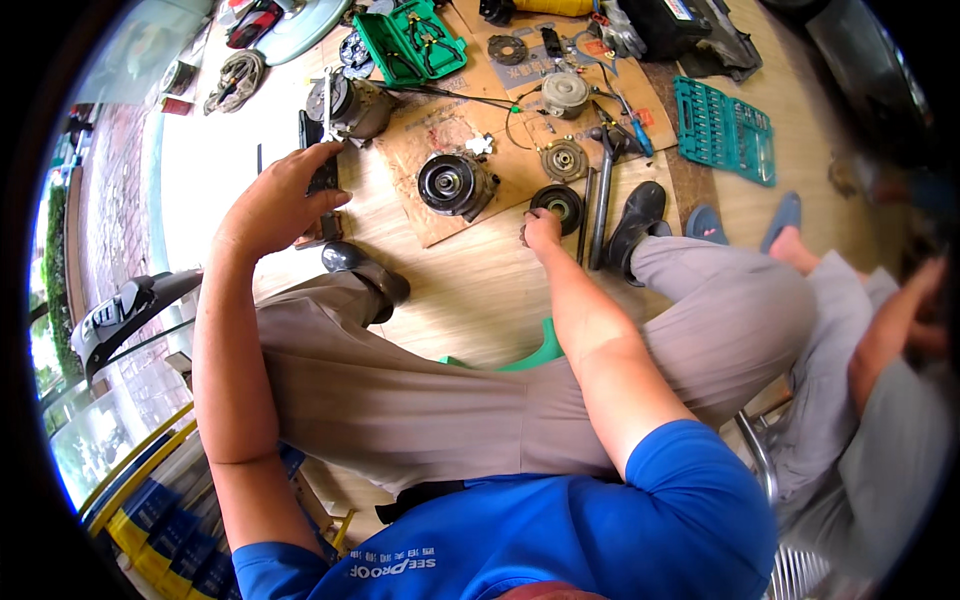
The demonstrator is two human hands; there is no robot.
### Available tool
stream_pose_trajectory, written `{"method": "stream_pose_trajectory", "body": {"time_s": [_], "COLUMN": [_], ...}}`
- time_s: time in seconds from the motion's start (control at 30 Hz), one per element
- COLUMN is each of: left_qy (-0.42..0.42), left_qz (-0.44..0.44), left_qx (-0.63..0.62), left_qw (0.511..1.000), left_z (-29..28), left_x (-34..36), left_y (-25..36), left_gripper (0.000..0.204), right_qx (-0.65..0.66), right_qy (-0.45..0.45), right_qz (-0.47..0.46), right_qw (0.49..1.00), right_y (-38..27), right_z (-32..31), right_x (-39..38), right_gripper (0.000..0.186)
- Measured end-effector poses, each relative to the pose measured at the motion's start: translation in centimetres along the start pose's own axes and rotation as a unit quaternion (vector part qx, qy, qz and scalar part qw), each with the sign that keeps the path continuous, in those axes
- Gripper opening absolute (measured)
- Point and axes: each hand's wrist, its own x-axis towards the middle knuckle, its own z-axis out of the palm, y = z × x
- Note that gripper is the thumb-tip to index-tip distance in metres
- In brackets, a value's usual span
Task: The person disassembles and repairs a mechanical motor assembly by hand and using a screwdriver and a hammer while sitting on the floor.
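Observation:
My left hand is at a dark upright object, its thumb and curled forefinger apart; contact is unclear. Beside it a silver wrench leans against a metal cylindrical housing. My right hand grips the near left edge of a black pulley. Left of the pulley sits a round black-and-metal assembly on cardboard. Right of it lie a dark bar and a long metal handle. A metal disc lies behind the pulley.
A green case with pliers, a teal socket set and a black box surround the work. My shoes flank it. At right another person's sandalled foot and arm show. Glass is at left.

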Motion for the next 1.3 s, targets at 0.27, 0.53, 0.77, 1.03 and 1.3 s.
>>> {"method": "stream_pose_trajectory", "body": {"time_s": [0.27, 0.53, 0.77, 1.03, 1.3], "left_qy": [0.006, -0.01, 0.0, -0.038, -0.042], "left_qz": [0.011, -0.007, 0.004, -0.038, -0.035], "left_qx": [-0.002, -0.005, -0.014, -0.014, -0.023], "left_qw": [1.0, 1.0, 1.0, 0.998, 0.998], "left_z": [-0.2, -0.1, -0.6, -0.3, 1.1], "left_x": [-0.2, -0.6, 0.1, 1.5, 3.5], "left_y": [0.5, 0.1, 0.5, -0.1, -2.8], "left_gripper": [0.055, 0.059, 0.058, 0.055, 0.053], "right_qx": [0.051, 0.075, -0.15, -0.301, -0.403], "right_qy": [-0.014, 0.015, 0.186, 0.305, 0.277], "right_qz": [0.021, -0.042, -0.181, -0.076, -0.097], "right_qw": [0.998, 0.996, 0.954, 0.9, 0.867], "right_y": [-1.3, -3.5, -8.5, -10.9, -9.2], "right_z": [-1.0, -1.9, -13.6, -22.7, -24.6], "right_x": [-1.3, 1.0, 11.9, 12.9, 18.0], "right_gripper": [0.023, 0.032, 0.023, 0.026, 0.031]}}
